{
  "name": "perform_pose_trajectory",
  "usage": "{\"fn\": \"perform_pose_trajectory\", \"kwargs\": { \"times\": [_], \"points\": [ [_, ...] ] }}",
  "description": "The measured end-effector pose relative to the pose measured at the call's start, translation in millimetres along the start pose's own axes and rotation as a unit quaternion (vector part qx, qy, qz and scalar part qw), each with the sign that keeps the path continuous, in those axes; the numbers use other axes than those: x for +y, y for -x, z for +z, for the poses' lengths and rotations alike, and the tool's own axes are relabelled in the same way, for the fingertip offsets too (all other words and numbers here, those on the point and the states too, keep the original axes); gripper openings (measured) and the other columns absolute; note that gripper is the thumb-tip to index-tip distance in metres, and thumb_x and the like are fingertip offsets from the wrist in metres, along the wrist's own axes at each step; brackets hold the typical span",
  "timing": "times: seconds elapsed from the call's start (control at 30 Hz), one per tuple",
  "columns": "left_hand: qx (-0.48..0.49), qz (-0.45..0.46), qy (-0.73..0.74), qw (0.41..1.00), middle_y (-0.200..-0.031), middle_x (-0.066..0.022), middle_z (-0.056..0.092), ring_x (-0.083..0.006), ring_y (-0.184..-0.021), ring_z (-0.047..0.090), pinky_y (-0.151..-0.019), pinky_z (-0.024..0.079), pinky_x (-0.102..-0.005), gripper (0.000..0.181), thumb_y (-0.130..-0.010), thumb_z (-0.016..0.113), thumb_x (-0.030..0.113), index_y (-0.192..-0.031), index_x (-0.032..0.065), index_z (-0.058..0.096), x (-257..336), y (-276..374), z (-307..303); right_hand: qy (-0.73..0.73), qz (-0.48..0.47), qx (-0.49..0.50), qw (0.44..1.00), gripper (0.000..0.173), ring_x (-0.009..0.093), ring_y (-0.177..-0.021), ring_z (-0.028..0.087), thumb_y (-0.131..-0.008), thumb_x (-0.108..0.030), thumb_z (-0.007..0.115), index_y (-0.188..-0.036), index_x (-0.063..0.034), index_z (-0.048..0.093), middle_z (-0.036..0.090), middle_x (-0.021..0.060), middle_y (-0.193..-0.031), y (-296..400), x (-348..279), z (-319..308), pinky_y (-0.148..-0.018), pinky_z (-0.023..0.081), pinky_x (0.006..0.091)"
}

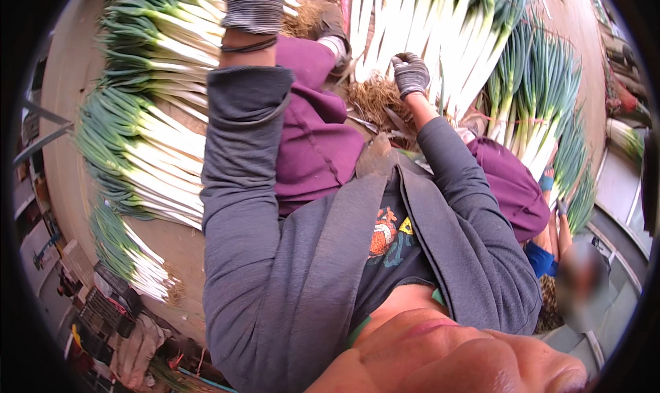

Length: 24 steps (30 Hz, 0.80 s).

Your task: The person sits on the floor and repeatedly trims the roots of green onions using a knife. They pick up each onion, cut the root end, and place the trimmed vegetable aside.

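Note:
My right hand (411, 74), in a striped grey knit glove, has its fingers curled against the white stalks of a large pile of long green onions (412, 27). Whether anything is pinched inside that curl is hidden. Just below and left of it spread the tangled brown roots (376, 96) of the pile. My left hand (251, 6), in a matching glove, reaches to the top edge of the view, where its fingers are cut off. Close by on its left lie rows of green onions (170, 47), white ends pointing towards my legs.
More green onions (149, 156) line the floor on my left, with a smaller bunch (147, 269) nearer. To my right stand upright onions (536, 88) tied with pink string. Another person (582, 284) sits beyond them. A black plastic crate (105, 305) stands at lower left.

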State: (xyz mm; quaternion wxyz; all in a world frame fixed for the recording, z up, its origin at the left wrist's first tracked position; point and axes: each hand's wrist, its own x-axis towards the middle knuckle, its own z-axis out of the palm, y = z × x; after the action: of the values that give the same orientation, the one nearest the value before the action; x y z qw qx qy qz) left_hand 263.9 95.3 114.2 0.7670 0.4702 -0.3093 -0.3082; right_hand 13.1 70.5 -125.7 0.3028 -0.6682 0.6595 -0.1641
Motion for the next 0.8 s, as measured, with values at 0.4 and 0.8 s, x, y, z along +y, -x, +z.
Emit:
{"fn": "perform_pose_trajectory", "kwargs": {
  "times": [0.4,0.8],
  "points": [
    [-0.017,-0.066,0.003,0.998,-0.088,-0.0075,0.064,-0.0167,-0.084,0.061,-0.083,0.048,-0.0287,0.015,-0.082,0.063,0.012,-0.094,0.0031,0.062,-1.5,3.8,22.9,0.229,-0.030,-0.271,0.934,0.049,0.033,-0.110,0.051,-0.084,-0.033,0.053,-0.128,-0.0152,0.043,0.052,0.0181,-0.120,-97.9,-0.8,79.1,-0.091,0.042,0.0419],
    [-0.098,-0.137,0.000,0.986,-0.088,-0.0053,0.063,-0.0161,-0.085,0.060,-0.082,0.047,-0.0294,0.017,-0.084,0.062,0.019,-0.093,0.0051,0.061,-8.8,4.2,34.8,0.127,-0.031,-0.075,0.989,0.031,0.021,-0.079,0.060,-0.083,-0.031,0.053,-0.112,-0.0242,0.059,0.063,0.0099,-0.090,-58.6,41.3,21.1,-0.072,0.049,0.0343]
  ]
}}
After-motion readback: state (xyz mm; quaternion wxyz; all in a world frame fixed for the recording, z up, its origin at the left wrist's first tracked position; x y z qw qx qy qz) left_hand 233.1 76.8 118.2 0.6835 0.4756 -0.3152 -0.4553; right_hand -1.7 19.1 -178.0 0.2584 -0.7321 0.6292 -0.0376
